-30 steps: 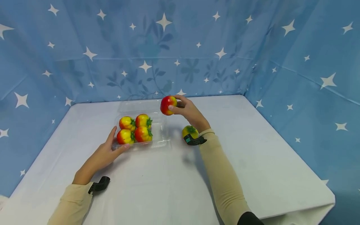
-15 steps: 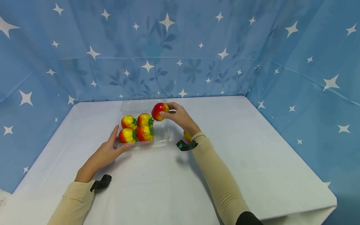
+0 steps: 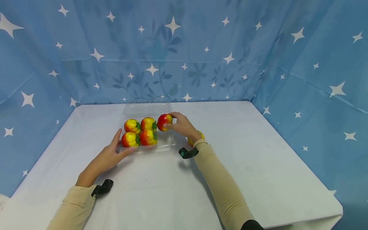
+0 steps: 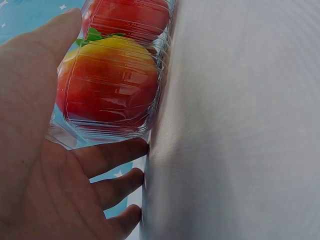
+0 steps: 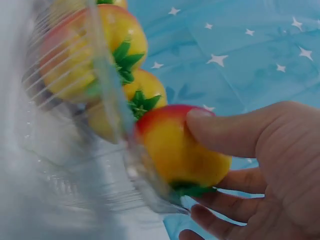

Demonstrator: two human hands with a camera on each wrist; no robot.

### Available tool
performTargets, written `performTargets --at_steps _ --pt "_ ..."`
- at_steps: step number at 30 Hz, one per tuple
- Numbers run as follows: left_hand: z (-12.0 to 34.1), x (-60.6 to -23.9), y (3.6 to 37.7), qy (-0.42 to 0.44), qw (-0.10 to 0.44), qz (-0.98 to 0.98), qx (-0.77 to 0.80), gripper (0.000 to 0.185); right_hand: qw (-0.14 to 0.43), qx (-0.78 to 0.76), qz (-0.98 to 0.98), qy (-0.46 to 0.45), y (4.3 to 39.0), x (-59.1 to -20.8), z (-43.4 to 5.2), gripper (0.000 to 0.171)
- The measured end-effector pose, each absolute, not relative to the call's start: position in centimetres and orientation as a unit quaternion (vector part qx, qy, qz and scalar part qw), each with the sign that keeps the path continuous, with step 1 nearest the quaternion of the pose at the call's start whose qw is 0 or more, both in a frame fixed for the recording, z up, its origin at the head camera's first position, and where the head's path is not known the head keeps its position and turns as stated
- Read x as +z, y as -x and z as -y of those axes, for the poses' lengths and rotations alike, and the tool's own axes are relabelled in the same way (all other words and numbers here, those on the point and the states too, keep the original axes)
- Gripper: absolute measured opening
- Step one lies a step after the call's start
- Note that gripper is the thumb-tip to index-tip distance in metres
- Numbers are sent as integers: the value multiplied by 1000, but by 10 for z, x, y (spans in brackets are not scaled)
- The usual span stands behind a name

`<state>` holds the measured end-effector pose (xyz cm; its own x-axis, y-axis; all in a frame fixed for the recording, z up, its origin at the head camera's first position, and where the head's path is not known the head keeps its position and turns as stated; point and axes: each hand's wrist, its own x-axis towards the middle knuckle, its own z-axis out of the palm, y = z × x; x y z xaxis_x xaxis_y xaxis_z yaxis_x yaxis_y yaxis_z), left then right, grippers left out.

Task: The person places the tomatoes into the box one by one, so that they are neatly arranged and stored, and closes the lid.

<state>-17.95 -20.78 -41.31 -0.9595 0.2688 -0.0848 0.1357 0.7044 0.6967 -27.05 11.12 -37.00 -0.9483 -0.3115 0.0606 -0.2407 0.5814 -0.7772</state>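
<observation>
A clear plastic clamshell box (image 3: 165, 140) lies with its lid raised back on the white table. Several red-and-yellow toy fruits with green leafy tops, such as this one (image 3: 148, 137), fill its left and middle parts. My left hand (image 3: 107, 158) rests at the box's front left corner, thumb along the front side, fingers fairly straight; in the left wrist view a fruit (image 4: 110, 82) shows through the plastic. My right hand (image 3: 181, 125) pinches another such fruit (image 5: 182, 150) between thumb and fingers, at the back right part of the box. Its leafy end faces the palm side.
One more fruit (image 3: 201, 135) stands on the table right of the box, partly hidden by my right wrist. The box's transparent lid (image 3: 147, 108) lies toward the back. A blue star-patterned curtain (image 3: 184, 48) borders the table (image 3: 258, 166) behind and at the sides.
My right hand has carried its fruit left and down, from above the box's back right edge into the box's right part. The left hand has stayed at the corner.
</observation>
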Motion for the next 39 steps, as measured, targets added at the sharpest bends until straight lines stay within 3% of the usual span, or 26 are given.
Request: performTargets --at_steps 19,26,39 --pt "204 -409 187 -116 90 -919 365 115 -22 -300 -938 174 268 -377 -100 57" --pt "206 -409 186 -111 94 -920 363 116 -72 -298 -932 195 266 -381 -96 56" --pt "210 -415 181 -110 95 -918 369 114 -60 -361 -912 186 260 -371 -105 53"
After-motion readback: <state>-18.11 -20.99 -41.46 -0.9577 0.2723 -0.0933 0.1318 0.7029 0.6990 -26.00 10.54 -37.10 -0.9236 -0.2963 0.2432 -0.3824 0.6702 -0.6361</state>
